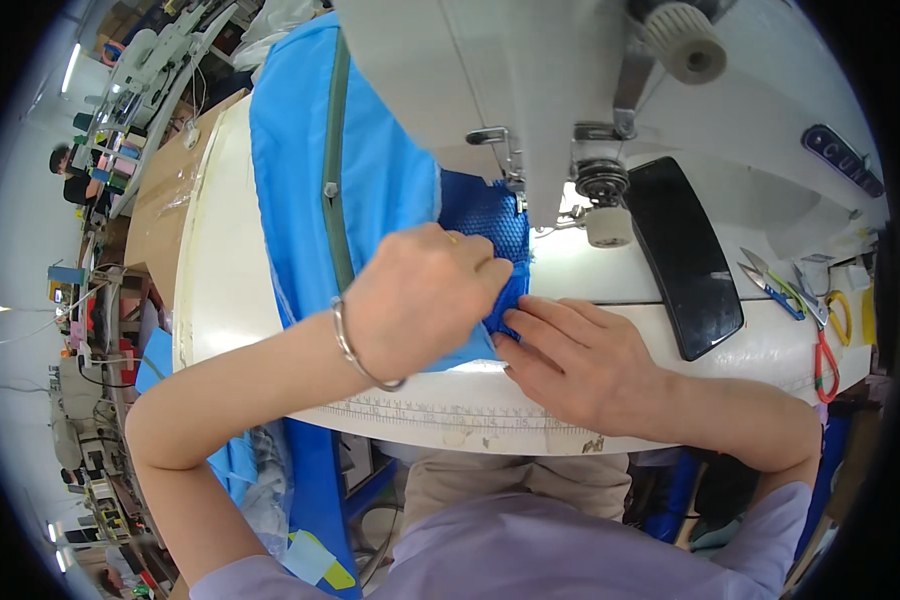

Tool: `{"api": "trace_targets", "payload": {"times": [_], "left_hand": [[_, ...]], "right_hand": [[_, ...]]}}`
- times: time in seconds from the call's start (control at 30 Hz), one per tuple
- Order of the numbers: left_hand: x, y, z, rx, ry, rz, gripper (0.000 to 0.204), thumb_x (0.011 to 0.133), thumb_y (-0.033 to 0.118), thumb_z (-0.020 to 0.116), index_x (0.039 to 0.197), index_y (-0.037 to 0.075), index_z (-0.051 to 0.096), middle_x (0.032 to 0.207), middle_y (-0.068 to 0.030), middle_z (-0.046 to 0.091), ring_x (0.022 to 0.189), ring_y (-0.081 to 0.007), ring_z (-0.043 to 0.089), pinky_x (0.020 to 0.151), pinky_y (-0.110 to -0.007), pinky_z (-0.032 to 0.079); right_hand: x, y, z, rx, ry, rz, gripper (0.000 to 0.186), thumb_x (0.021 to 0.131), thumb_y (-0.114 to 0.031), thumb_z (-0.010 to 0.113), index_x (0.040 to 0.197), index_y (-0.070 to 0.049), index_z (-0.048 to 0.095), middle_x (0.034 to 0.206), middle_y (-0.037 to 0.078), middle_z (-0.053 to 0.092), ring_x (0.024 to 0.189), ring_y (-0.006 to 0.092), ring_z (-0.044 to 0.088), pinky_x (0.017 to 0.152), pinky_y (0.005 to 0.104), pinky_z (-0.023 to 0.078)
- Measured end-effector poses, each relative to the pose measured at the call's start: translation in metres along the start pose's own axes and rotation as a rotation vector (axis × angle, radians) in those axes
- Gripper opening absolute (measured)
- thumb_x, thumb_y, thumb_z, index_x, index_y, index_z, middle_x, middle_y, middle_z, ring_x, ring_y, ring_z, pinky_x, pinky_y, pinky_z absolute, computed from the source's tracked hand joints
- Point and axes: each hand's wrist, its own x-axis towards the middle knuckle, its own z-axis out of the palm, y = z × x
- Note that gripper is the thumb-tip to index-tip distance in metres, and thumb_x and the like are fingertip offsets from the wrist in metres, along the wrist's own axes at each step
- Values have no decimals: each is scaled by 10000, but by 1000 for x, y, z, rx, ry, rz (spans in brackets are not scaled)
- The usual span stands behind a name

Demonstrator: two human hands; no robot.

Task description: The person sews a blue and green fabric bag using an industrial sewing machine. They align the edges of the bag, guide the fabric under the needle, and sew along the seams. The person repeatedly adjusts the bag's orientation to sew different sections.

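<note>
A white sewing machine [530, 90] stands over the table, its needle area lit. Light blue fabric [300, 150] with an olive-green zipper [335, 130] lies to the left of the machine head. Dark blue mesh [485, 215] runs from under the presser foot toward me. My left hand [430, 290], with a bangle at the wrist, is closed on the near part of the blue fabric, fingertips bent down. Just right of it, my right hand [590, 360] pinches the dark blue edge of the same piece. Both hands are in front of the needle, and the fingers partly cover the fabric.
A black phone [685, 260] lies right of the needle. Farther right are snips [770, 285] and red-handled scissors [825, 360]. A ruler strip [460, 412] follows the table's front edge. Cardboard [170, 190] lies left; another person [75, 180] is far left.
</note>
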Motion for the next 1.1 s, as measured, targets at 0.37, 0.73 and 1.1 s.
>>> {"api": "trace_targets", "payload": {"times": [0.37, 0.73, 1.1], "left_hand": [[12, -26, 8, -123, 34, -40, 316, 766, 129, 820, 1045, 47, 698, 1079, -95, 673, 944, -277, 683, 722, -341, 578], [11, -19, 22, 339, 352, 317, 318, 753, 121, 739, 1054, 23, 726, 999, -94, 698, 871, -255, 705, 671, -338, 591], [0, 14, -12, 87, 16, -294, 278, 814, 139, 770, 1082, 72, 732, 997, -78, 717, 762, -241, 715, 617, -335, 564]], "right_hand": [[-2, -3, 2, 36, 47, 22, 327, 765, -99, 685, 1044, 70, 697, 1084, 179, 665, 1057, 292, 635, 885, 355, 539], [-3, 1, 2, 47, 54, 10, 351, 749, -97, 672, 1049, 86, 687, 1042, 169, 655, 1020, 268, 627, 863, 334, 520], [-6, 0, 5, 53, 82, 21, 334, 761, -101, 693, 1045, 74, 705, 1072, 180, 677, 1054, 287, 643, 884, 346, 526]]}}
